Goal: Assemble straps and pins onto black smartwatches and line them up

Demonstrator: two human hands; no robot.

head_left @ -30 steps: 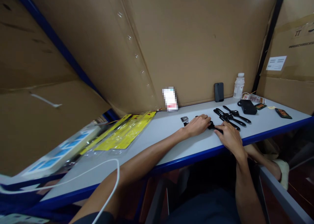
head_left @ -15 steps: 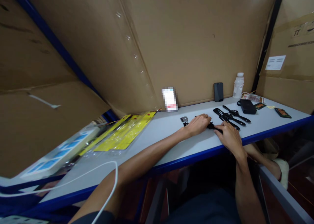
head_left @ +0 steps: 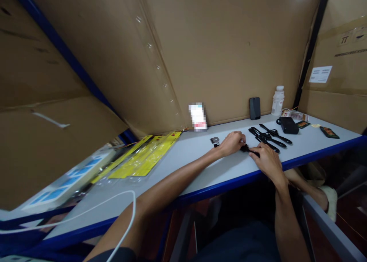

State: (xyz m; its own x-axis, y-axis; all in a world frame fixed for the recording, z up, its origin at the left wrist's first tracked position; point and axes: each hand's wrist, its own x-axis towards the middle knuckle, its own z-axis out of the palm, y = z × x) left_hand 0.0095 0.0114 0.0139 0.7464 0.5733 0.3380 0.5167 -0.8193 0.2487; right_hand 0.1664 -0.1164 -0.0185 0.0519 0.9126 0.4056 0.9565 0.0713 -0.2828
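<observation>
A slim black-handled tool (head_left: 246, 148) lies low over the table between my hands; its exact kind is not clear. My right hand (head_left: 268, 158) is closed around its handle end, thumb along the top. At the other end, the fingers of my left hand (head_left: 233, 142) are bent and pinched together, hiding what they grip. Just left of that hand, a small metal piece with a cut-out (head_left: 215, 140) rests on the tabletop, a dark part beside it. Several similar black-handled tools (head_left: 268, 137) lie in a loose pile beyond my right hand.
Along the back stand a bright blurred phone screen (head_left: 198, 116), a dark phone (head_left: 254, 108) and a bottle (head_left: 278, 100). A black case (head_left: 289, 125) sits to the right. Yellow plastic packages (head_left: 146, 155) and a white-and-blue box (head_left: 71, 179) lie left. A white cable (head_left: 94, 204) crosses my left arm.
My left hand's fingers have shifted slightly at the far end of the black-handled tool. My right hand keeps its hold, and the things on the table stay put.
</observation>
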